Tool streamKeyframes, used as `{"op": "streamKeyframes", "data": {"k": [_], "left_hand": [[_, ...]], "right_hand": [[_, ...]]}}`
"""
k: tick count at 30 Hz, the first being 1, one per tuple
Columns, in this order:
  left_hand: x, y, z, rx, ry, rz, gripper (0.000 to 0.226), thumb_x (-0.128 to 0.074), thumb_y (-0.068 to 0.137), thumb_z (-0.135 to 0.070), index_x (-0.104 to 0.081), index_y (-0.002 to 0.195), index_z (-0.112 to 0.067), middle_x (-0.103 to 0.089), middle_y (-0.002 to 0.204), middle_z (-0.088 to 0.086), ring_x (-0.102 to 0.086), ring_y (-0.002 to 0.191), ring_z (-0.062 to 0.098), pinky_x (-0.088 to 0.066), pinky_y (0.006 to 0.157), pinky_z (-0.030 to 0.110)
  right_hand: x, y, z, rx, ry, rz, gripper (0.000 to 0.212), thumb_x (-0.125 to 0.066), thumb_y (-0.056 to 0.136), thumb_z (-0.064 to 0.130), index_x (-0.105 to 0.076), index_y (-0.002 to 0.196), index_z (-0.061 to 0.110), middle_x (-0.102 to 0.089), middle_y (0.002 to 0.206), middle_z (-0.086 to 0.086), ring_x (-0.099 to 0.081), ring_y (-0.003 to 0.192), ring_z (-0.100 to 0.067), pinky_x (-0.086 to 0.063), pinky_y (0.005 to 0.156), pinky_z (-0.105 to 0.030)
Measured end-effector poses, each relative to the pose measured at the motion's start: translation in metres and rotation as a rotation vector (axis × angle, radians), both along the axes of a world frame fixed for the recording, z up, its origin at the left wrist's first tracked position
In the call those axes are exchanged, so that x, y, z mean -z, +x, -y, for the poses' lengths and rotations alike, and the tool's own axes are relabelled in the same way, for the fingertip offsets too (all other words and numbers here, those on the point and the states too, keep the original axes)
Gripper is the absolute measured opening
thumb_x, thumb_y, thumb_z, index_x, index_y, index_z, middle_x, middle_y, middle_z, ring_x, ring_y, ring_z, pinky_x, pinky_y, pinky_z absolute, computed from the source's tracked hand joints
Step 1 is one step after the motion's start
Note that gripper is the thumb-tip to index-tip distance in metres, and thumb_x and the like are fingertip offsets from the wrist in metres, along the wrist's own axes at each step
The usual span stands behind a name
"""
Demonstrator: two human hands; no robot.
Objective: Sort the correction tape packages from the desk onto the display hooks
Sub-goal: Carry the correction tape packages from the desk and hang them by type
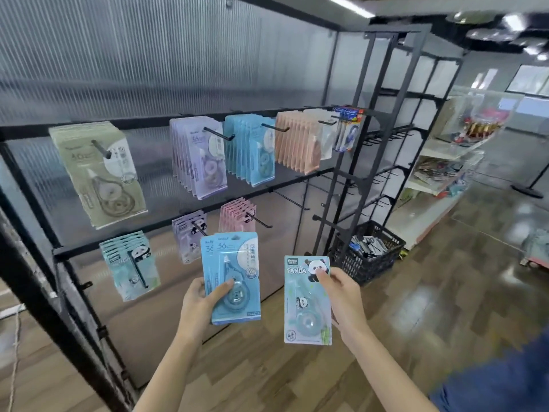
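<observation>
Standing over wood flooring, a black display rack carries hooked rows of correction tape packages; a black crate sits beside it. Left hand grips two blue packages; right hand pinches a panda package.

Blue packages, panda-printed mint package

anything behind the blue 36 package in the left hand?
Yes: a second blue package sits behind the front blue "36" correction tape package, its left edge peeking out. The left hand grips both. Whether more are stacked behind is hidden.
</observation>
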State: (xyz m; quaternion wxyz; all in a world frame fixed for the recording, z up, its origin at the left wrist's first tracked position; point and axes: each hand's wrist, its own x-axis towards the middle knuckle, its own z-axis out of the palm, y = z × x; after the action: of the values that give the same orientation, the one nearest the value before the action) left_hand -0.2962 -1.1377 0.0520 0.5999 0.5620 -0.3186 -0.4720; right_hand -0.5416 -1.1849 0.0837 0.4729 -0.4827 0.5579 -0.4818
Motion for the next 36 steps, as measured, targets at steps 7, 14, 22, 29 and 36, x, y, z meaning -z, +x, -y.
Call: {"op": "streamKeyframes", "data": {"k": [7,14,22,29,36], "left_hand": [[-0.009,0.025,0.013,-0.136,0.003,-0.008,0.064,-0.087,0.066,-0.030,-0.055,0.114,-0.003,-0.074,0.104,0.011,-0.074,0.086,0.026,-0.059,0.069,0.036],[-0.011,0.038,-0.019,-0.350,0.020,0.011,0.081,-0.086,0.047,-0.043,-0.057,0.114,-0.006,-0.075,0.103,0.010,-0.073,0.091,0.031,-0.057,0.084,0.048],[-0.005,0.013,-0.070,-0.668,0.076,0.010,0.045,-0.078,0.076,-0.019,-0.057,0.113,-0.005,-0.075,0.103,0.012,-0.074,0.088,0.030,-0.057,0.081,0.046],[-0.001,-0.020,-0.119,-0.867,0.088,-0.017,0.042,-0.077,0.080,-0.015,-0.055,0.114,-0.003,-0.074,0.103,0.012,-0.073,0.091,0.031,-0.057,0.076,0.042],[-0.006,-0.024,-0.150,-0.969,0.111,0.000,0.038,-0.074,0.082,-0.016,-0.055,0.113,-0.004,-0.075,0.101,0.011,-0.074,0.088,0.030,-0.060,0.070,0.040]], "right_hand": [[-0.001,0.046,0.067,-0.192,0.019,0.032,0.017,-0.062,0.092,0.024,-0.063,0.086,0.008,-0.072,0.086,-0.009,-0.063,0.075,-0.018,-0.044,0.064,-0.028],[0.004,0.089,0.103,-0.442,0.027,0.049,0.017,-0.063,0.092,0.022,-0.065,0.089,0.006,-0.072,0.090,-0.010,-0.062,0.078,-0.017,-0.044,0.069,-0.029],[0.005,0.112,0.107,-0.709,-0.014,0.003,0.021,-0.064,0.090,0.022,-0.063,0.075,0.008,-0.065,0.071,-0.001,-0.053,0.069,-0.012,-0.037,0.063,-0.024],[0.023,0.137,0.080,-0.935,-0.011,-0.012,0.028,-0.064,0.091,0.026,-0.063,0.087,-0.001,-0.060,0.077,-0.015,-0.048,0.071,-0.012,-0.034,0.068,-0.030],[0.024,0.187,0.050,-1.071,-0.048,-0.082,0.016,-0.059,0.093,0.023,-0.063,0.081,0.014,-0.061,0.073,0.007,-0.054,0.068,-0.006,-0.039,0.060,-0.019]]}}
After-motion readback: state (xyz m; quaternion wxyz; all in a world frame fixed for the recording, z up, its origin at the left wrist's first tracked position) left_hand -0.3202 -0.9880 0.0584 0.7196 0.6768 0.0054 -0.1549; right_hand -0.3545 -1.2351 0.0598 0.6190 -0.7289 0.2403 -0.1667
